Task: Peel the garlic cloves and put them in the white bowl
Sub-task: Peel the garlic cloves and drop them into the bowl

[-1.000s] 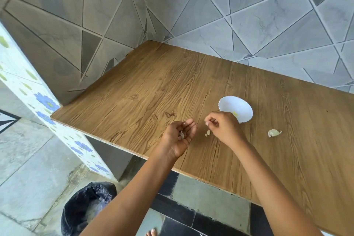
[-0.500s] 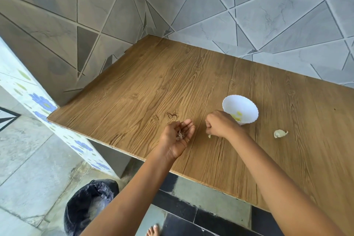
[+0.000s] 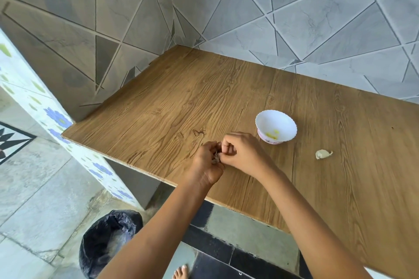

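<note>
The white bowl [image 3: 263, 120] stands on the wooden counter [image 3: 181, 102] with a few yellowish peeled garlic cloves [image 3: 271, 135] inside. One unpeeled garlic clove [image 3: 323, 154] lies on the counter to the right of the bowl. My left hand [image 3: 207, 165] is near the counter's front edge, its fingers curled round a small bunch of papery garlic skins [image 3: 216, 158]. My right hand [image 3: 241, 153] is pressed against it from the right, its curled fingertips pinching at the same skins. What else lies inside either fist is hidden.
A bin lined with a black bag [image 3: 108, 240] stands on the floor below the counter's left front corner. Tiled walls close off the counter at the back and left. A bare foot [image 3: 180, 273] shows on the floor.
My right hand picked a scrap off the counter and moved left to meet my left hand. My left hand turned from palm-up and open to curled round the skins.
</note>
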